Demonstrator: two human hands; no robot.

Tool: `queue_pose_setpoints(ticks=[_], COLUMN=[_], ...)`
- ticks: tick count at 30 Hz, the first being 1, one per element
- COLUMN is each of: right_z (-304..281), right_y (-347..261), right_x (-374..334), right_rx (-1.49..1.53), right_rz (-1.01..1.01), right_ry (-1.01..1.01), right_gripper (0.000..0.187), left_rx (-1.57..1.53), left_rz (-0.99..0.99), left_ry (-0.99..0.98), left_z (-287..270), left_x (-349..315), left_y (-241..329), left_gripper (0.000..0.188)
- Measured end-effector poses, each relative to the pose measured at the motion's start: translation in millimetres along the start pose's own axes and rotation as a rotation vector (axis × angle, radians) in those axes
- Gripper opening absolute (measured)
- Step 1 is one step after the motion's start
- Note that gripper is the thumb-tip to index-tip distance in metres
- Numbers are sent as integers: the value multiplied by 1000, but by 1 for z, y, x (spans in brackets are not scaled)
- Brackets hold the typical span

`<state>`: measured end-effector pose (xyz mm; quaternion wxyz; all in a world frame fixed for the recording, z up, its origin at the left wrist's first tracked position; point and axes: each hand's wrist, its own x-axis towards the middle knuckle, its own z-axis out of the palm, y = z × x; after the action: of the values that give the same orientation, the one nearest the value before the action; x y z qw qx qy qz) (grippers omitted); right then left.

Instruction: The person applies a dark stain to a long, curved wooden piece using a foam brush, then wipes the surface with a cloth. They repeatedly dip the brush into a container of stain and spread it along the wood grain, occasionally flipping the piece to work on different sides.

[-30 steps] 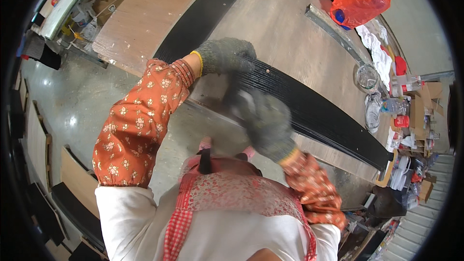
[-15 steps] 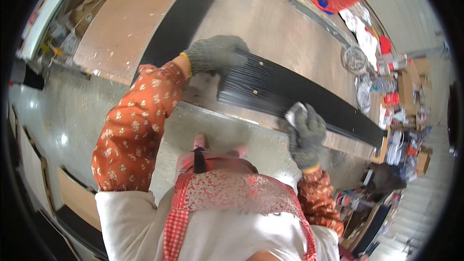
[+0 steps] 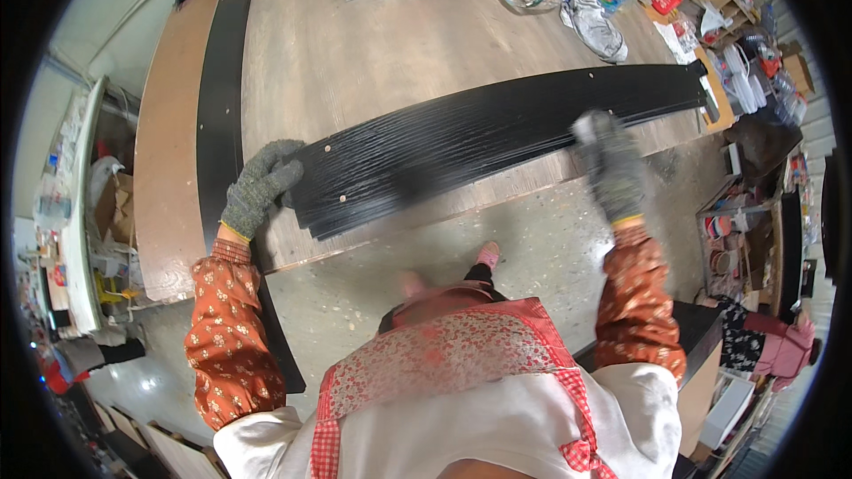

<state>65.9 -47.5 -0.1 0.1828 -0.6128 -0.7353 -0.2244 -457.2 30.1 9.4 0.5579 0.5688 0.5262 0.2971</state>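
The left hand and right hand wear 2 grey knitted gloves with yellow cuffs, above orange flower-print sleeves, a white top and a red-checked floral apron

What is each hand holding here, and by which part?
Left hand grips the left end of the black strip stack; right hand rests on its near edge farther right.

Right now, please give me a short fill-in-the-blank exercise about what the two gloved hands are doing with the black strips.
1. The left hand rests on the ____ end of the stack of black strips.
2. Both hands wear grey knitted ____.
3. The right hand holds a small ____ cloth against the stack.
4. The stack lies on a brown wooden ____.

Missing words: left; gloves; white; table
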Motion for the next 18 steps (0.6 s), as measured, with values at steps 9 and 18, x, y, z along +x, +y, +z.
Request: queue_pose_setpoints(ticks=[9, 18], right_z=[-3, 16], right_y=[-117, -103], right_x=[17, -8], right_rx=[270, 457], right_rz=[-50, -39], right_ry=[60, 160], right_gripper=[24, 34], left_rx=[888, 632], left_rz=[533, 695], left_ry=[21, -262], left_z=[27, 218], left_x=[22, 120], left_y=[46, 83], left_gripper=[59, 40])
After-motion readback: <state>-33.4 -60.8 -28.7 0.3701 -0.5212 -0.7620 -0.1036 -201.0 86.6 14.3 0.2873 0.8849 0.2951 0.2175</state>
